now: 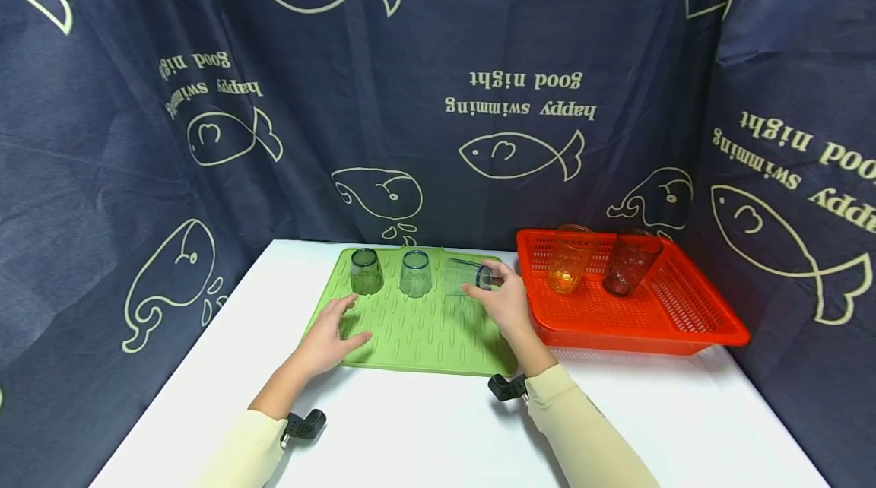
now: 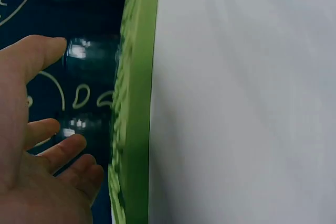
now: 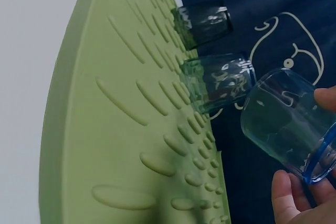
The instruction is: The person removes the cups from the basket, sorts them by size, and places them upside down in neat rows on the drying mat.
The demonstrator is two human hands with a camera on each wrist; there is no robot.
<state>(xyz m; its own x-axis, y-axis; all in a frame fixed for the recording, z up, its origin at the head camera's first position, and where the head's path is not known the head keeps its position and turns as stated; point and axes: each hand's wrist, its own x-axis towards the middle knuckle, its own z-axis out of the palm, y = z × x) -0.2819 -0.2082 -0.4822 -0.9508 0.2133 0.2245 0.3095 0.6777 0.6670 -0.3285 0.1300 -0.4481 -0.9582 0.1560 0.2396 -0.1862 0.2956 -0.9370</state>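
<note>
Glass [image 1: 457,275] with a blue rim is held sideways above the green mat [image 1: 411,347], its base toward the left; the right hand [image 1: 508,302] pinches it near the rim between thumb and fingers. The left hand [image 1: 328,340], thumb spread wide from its fingers, is nearest the dark glass [image 1: 366,277], which stands upright on the mat beside a pale glass [image 1: 415,281]. Right of the mat, a red basket [image 1: 650,342] on the white table [image 1: 397,435] holds an orange tumbler [image 1: 568,264] and a red tumbler [image 1: 628,266].
</note>
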